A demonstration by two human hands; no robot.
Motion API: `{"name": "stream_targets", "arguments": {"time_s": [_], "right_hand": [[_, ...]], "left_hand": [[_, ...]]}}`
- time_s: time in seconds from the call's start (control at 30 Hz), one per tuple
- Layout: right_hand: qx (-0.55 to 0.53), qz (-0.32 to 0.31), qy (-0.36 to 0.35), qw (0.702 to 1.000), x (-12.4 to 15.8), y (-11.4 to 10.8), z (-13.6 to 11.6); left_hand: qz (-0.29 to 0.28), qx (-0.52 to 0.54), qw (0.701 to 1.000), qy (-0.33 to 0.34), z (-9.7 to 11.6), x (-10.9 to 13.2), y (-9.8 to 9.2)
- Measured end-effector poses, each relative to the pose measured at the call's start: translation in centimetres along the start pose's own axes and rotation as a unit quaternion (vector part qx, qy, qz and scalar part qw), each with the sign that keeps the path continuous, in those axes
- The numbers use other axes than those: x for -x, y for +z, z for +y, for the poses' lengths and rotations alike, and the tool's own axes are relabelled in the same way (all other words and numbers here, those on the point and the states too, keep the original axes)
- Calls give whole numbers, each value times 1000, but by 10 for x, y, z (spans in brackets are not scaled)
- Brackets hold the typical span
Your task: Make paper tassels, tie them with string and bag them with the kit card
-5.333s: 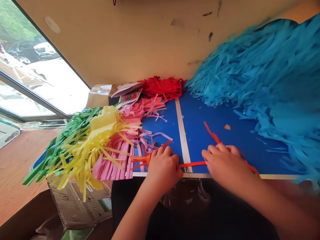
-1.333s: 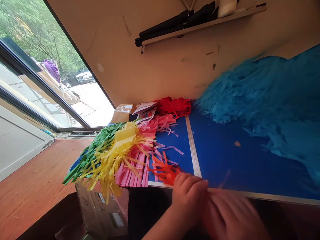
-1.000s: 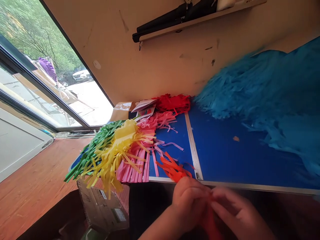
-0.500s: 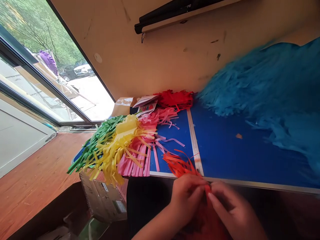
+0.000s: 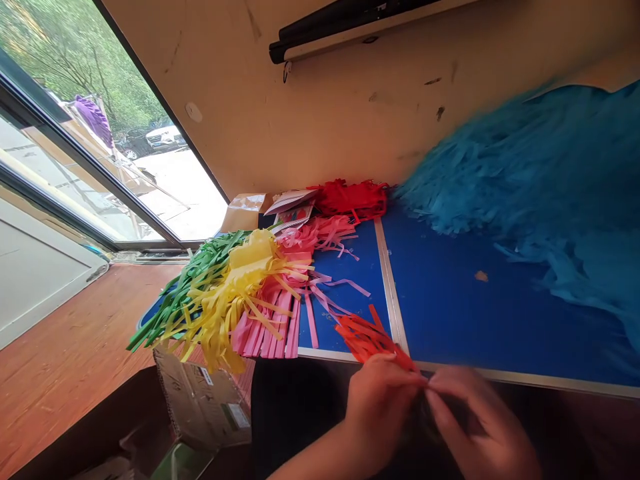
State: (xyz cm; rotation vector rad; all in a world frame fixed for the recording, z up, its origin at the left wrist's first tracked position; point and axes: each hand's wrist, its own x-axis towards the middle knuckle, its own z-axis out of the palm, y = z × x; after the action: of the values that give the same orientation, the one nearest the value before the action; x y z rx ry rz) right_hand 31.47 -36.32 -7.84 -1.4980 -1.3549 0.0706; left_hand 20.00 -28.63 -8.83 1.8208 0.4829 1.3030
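Observation:
My left hand (image 5: pixel 377 410) is closed around an orange-red paper tassel (image 5: pixel 363 339), whose fringe sticks out past the fingers over the table's front edge. Close beside it, my right hand (image 5: pixel 483 417) pinches at the tassel's middle, fingertips nearly touching those of the left. Exactly what lies between the right fingertips is mostly hidden, and that hand is slightly blurred. Left of my hands, pink fringed tissue paper (image 5: pixel 273 320), a yellow tassel (image 5: pixel 255 267) and a green tassel (image 5: pixel 200 280) lie overlapping on the blue table (image 5: pixel 450 300).
Red fringe (image 5: pixel 353 199) lies at the back by the wall, next to some folded papers (image 5: pixel 293 203). A big heap of blue fringe (image 5: pixel 540 173) covers the right rear. Below the table's left end stands an open cardboard box (image 5: pixel 200 400). A glass door (image 5: pixel 150 167) is at left.
Both hands have shifted slightly right and down. The red strips that hung below and between them are no longer visible there. The fringe above the left hand has changed shape.

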Motion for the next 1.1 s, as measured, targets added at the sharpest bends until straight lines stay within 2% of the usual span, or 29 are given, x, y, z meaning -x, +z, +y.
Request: {"name": "stream_targets", "arguments": {"time_s": [0.1,0.2,0.27,0.37,0.43,0.53,0.63,0.67,0.7,0.8,0.87,0.93,1.1], "right_hand": [[9,-48,-19,999,-4,-7,1],[13,-85,-29,996,-8,-12,4],[9,-87,-31,996,-8,-12,5],[8,-83,-24,996,-6,-12,4],[3,-96,-24,995,-6,-13,1],[0,-134,-27,991,-27,-18,1],[89,-95,-34,991,-84,-12,19],[153,-104,-8,983,-107,-5,29],[231,-141,34,962,-130,3,40],[291,-178,66,938,-182,35,74],[312,-208,65,925,-194,53,89],[329,-227,65,914,-194,63,97],[355,-241,114,896,-186,61,108]], "left_hand": [[32,-89,994,51,-5,5,-1],[27,-119,991,51,-9,8,-2],[-21,-100,994,33,-10,7,-3],[-128,-28,991,-18,-11,3,-7],[-160,41,984,-61,-10,0,-9],[-139,148,973,-108,-6,-5,-11],[-114,229,952,-167,-5,-7,-11],[-105,248,944,-189,-6,-6,-10],[-96,264,936,-212,-7,-4,-10],[-74,303,911,-270,-13,-1,-8],[-59,314,892,-319,-15,-3,-8],[-40,315,875,-364,-13,-8,-10],[-14,335,853,-400,-2,-20,-14]]}}
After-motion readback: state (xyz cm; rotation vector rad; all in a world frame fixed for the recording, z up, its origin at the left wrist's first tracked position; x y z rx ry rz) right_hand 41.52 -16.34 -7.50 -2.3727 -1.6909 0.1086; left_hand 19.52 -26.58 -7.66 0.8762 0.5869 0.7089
